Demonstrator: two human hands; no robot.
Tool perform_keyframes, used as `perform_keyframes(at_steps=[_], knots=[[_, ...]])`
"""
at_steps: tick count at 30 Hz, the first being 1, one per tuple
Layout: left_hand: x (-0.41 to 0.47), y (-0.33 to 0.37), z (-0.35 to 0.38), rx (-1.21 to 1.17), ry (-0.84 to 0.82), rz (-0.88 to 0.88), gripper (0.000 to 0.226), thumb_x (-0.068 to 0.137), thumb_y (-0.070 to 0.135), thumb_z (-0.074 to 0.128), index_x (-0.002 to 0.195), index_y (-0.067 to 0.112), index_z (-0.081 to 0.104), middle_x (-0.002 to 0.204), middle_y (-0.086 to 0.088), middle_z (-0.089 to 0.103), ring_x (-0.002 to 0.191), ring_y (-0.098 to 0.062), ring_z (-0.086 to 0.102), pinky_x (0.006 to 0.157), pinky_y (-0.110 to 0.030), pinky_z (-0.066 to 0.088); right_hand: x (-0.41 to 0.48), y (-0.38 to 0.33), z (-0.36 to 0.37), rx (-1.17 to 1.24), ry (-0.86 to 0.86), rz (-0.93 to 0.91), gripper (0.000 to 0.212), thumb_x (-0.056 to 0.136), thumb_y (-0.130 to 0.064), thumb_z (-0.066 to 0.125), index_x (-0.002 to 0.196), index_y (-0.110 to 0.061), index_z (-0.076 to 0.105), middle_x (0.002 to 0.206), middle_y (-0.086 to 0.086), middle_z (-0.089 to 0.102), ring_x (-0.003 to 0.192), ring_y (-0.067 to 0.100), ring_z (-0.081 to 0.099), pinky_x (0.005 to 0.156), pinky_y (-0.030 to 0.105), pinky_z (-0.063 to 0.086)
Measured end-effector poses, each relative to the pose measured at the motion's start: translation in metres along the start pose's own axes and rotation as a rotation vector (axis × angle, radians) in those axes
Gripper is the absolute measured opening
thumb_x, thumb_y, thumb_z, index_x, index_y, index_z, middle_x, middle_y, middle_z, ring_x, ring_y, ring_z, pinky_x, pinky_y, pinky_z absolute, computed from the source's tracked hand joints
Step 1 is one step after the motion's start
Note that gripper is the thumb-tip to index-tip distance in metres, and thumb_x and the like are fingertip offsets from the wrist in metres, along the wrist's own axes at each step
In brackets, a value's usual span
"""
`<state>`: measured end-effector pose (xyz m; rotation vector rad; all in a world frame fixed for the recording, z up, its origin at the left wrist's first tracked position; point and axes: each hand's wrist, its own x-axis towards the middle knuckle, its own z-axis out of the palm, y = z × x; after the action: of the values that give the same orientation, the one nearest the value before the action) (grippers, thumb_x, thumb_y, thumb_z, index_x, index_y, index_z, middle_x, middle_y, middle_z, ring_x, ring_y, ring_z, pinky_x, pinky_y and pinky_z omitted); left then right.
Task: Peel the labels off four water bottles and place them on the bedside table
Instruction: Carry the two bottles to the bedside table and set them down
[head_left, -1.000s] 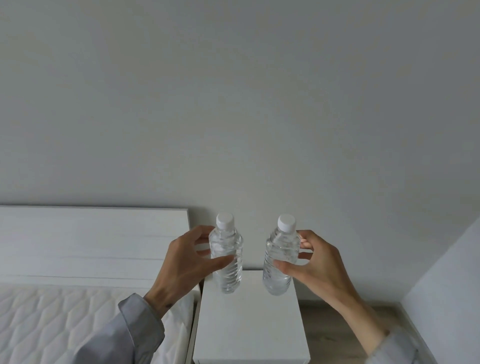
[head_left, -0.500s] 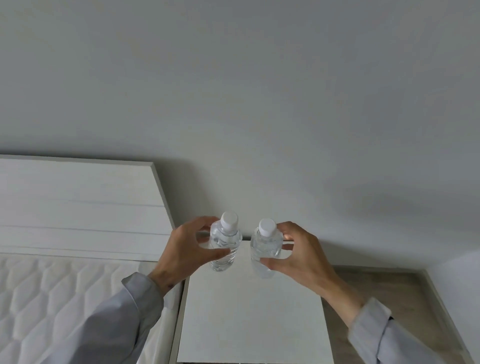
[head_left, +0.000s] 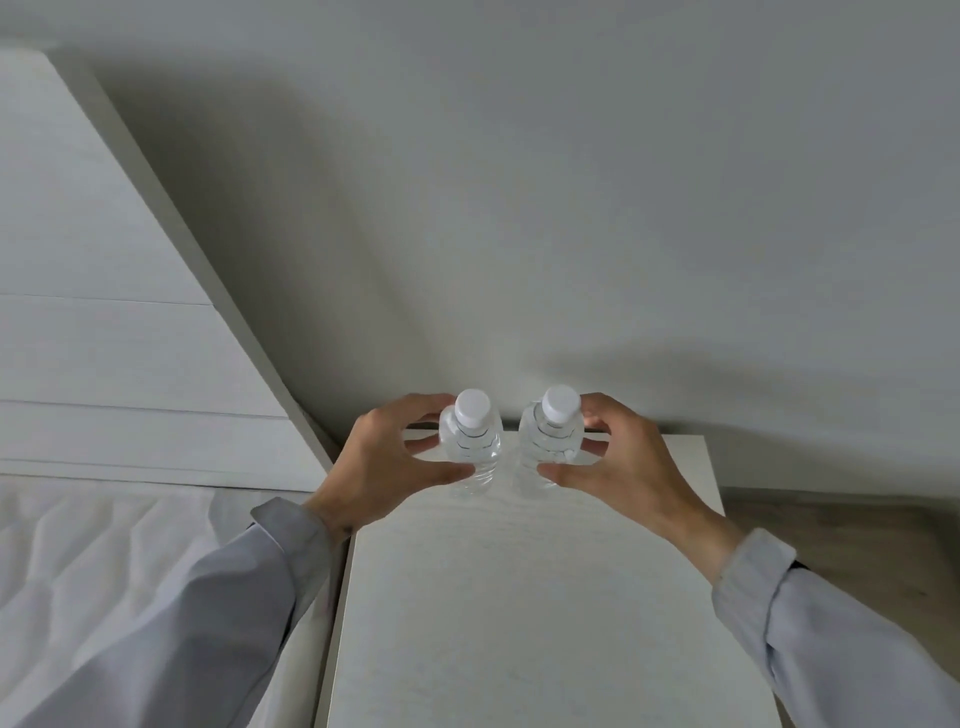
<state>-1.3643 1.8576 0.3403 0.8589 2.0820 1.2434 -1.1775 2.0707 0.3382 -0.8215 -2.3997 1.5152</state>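
Two clear water bottles with white caps and no labels stand upright side by side at the back of the white bedside table (head_left: 545, 613), close to the wall. My left hand (head_left: 379, 467) wraps around the left bottle (head_left: 471, 447). My right hand (head_left: 618, 462) wraps around the right bottle (head_left: 551, 444). Both bottle bases seem to touch the tabletop, though I cannot tell for certain. Only a narrow gap separates the two bottles.
A white headboard (head_left: 104, 338) and a quilted white mattress (head_left: 114, 561) lie left of the table. The grey wall (head_left: 571, 208) rises right behind the bottles. Wooden floor (head_left: 841, 525) shows to the right of the table.
Both hands have carried the bottles down and forward onto the back of the table and brought them closer together. My view has tilted downward, showing more tabletop.
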Motion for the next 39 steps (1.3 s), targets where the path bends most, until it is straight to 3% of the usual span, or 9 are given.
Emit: perform_keyframes(at_steps=[3, 9, 16, 19, 22, 28, 39], knots=[[0.012, -0.012, 0.007, 0.009, -0.014, 0.013, 0.069, 0.069, 0.014, 0.101, 0.132, 0.020, 0.073, 0.124, 0.014, 0.076, 0.119, 0.005, 0.068, 0.094, -0.003, 0.051, 0.010, 0.011, 0.002, -0.014, -0.004, -0.002, 0.061, 0.064, -0.018, 0.099, 0.109, -0.041, 0.064, 0.107, -0.022, 0.068, 0.104, -0.018, 0.061, 0.081, -0.003, 0.045], [0.027, -0.023, 0.018, -0.009, -0.011, 0.032, 0.071, 0.067, 0.015, 0.102, 0.131, 0.024, 0.073, 0.121, 0.013, 0.078, 0.115, 0.002, 0.073, 0.098, -0.009, 0.053, 0.018, 0.025, 0.005, -0.023, -0.015, -0.020, 0.063, 0.064, -0.018, 0.100, 0.104, -0.049, 0.062, 0.110, -0.022, 0.068, 0.105, -0.020, 0.061, 0.081, -0.003, 0.045], [0.027, -0.038, 0.023, -0.071, -0.051, 0.004, 0.072, 0.068, 0.012, 0.101, 0.133, 0.021, 0.072, 0.126, 0.012, 0.075, 0.125, -0.009, 0.070, 0.106, -0.021, 0.055, 0.019, 0.035, 0.007, 0.011, -0.051, -0.014, 0.065, 0.064, -0.017, 0.100, 0.117, -0.035, 0.066, 0.110, -0.022, 0.070, 0.110, -0.015, 0.061, 0.086, -0.001, 0.046], [0.026, -0.040, 0.021, -0.077, -0.075, -0.004, 0.073, 0.069, 0.013, 0.100, 0.135, 0.021, 0.070, 0.128, 0.014, 0.074, 0.128, -0.007, 0.068, 0.107, -0.021, 0.055, 0.019, 0.033, 0.006, -0.010, -0.096, -0.028, 0.065, 0.064, -0.021, 0.099, 0.114, -0.043, 0.063, 0.115, -0.030, 0.066, 0.114, -0.012, 0.060, 0.089, 0.000, 0.046], [0.025, -0.039, 0.021, -0.073, -0.095, -0.008, 0.073, 0.071, 0.013, 0.100, 0.137, 0.022, 0.069, 0.127, 0.019, 0.074, 0.128, -0.004, 0.067, 0.105, -0.020, 0.056, 0.017, 0.033, 0.006, -0.035, -0.108, -0.033, 0.066, 0.066, -0.024, 0.098, 0.120, -0.038, 0.064, 0.116, -0.026, 0.067, 0.117, -0.013, 0.058, 0.087, 0.001, 0.048], [0.027, -0.040, 0.022, -0.129, -0.112, -0.036, 0.071, 0.071, 0.002, 0.098, 0.135, 0.017, 0.070, 0.128, 0.010, 0.075, 0.128, -0.007, 0.068, 0.101, -0.023, 0.059, 0.016, 0.036, 0.006, 0.026, -0.114, -0.015, 0.065, 0.068, -0.018, 0.097, 0.120, -0.039, 0.065, 0.117, -0.031, 0.065, 0.118, -0.012, 0.059, 0.087, 0.002, 0.050], [0.031, -0.038, 0.017, -0.090, -0.199, -0.012, 0.077, 0.075, 0.001, 0.095, 0.144, 0.016, 0.063, 0.138, 0.008, 0.071, 0.134, -0.006, 0.065, 0.110, -0.030, 0.056, 0.016, 0.035, 0.004, 0.004, -0.150, -0.020, 0.068, 0.072, -0.020, 0.094, 0.129, -0.035, 0.060, 0.127, -0.019, 0.066, 0.123, -0.006, 0.061, 0.093, 0.003, 0.049]])
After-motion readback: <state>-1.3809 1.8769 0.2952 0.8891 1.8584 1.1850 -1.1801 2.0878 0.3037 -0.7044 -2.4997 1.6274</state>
